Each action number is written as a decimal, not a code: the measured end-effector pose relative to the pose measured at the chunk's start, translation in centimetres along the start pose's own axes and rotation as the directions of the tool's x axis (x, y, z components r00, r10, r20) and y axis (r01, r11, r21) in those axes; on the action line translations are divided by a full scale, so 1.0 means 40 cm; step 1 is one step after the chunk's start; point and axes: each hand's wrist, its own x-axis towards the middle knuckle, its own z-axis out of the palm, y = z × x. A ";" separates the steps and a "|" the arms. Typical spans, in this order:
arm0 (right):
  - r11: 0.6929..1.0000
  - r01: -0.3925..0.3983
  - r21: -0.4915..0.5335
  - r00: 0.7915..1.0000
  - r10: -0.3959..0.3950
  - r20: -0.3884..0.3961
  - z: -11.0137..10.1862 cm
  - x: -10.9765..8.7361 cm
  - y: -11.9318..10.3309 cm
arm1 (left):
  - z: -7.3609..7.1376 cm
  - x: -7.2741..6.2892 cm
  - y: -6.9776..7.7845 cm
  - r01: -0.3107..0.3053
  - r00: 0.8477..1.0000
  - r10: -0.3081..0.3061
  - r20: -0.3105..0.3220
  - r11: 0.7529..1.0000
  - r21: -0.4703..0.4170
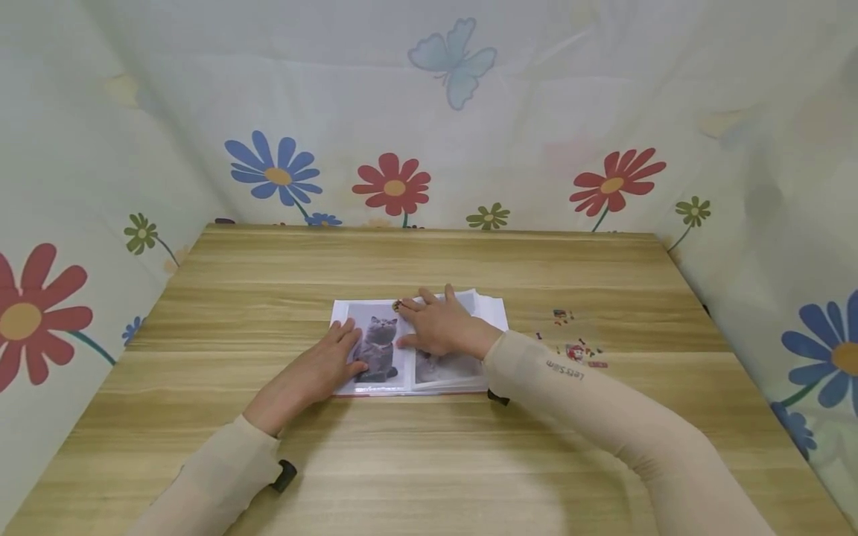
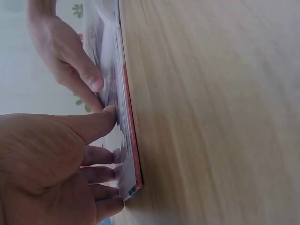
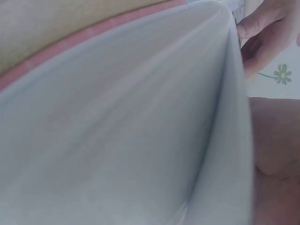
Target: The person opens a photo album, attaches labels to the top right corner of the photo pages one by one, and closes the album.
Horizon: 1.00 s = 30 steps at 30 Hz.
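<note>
A photo album [image 1: 342, 309] lies spread wide on the table, a picture of a grey cat [image 1: 378, 346] on its left page. My left hand [image 1: 328, 361] rests on that page's left side, fingers extended; in the left wrist view its fingertips touch the page near the red cover edge [image 2: 131, 122]. Over the right page, my right hand [image 1: 439, 324] lies flat with fingers spread, partly covering a second picture [image 1: 449, 368]. A small colourful sticker [image 1: 397, 305] shows by its fingertips, near the centre fold. In the right wrist view, loose white pages [image 3: 140, 126] bulge up beside the right hand.
Right of the album, a clear sheet with several small colourful stickers [image 1: 575, 351] lies on the wooden table [image 1: 429, 454]. A flower-printed curtain [image 1: 523, 141] hangs behind and at both sides. Dark straps [image 1: 284, 475] sit at the wrists.
</note>
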 end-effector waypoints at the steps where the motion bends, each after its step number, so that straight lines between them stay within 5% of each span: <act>1: 1.000 -0.002 0.007 1.000 0.002 -0.001 0.000 0.004 0.002 | -0.001 0.001 -0.002 -0.001 1.000 0.001 -0.005 1.000 0.009; 15: 0.969 0.050 0.240 0.993 -0.022 -0.118 -0.002 -0.024 0.067 | 0.005 0.009 -0.018 -0.044 0.989 0.051 -0.137 0.997 0.057; 25: 0.934 0.159 0.320 0.948 -0.055 -0.313 -0.032 -0.108 0.117 | 0.000 -0.008 -0.004 -0.147 0.945 0.158 -0.288 0.987 0.059; 30: 0.922 0.171 0.346 0.933 -0.039 -0.358 -0.030 -0.140 0.143 | -0.007 -0.009 0.011 -0.155 0.936 0.160 -0.313 0.987 0.042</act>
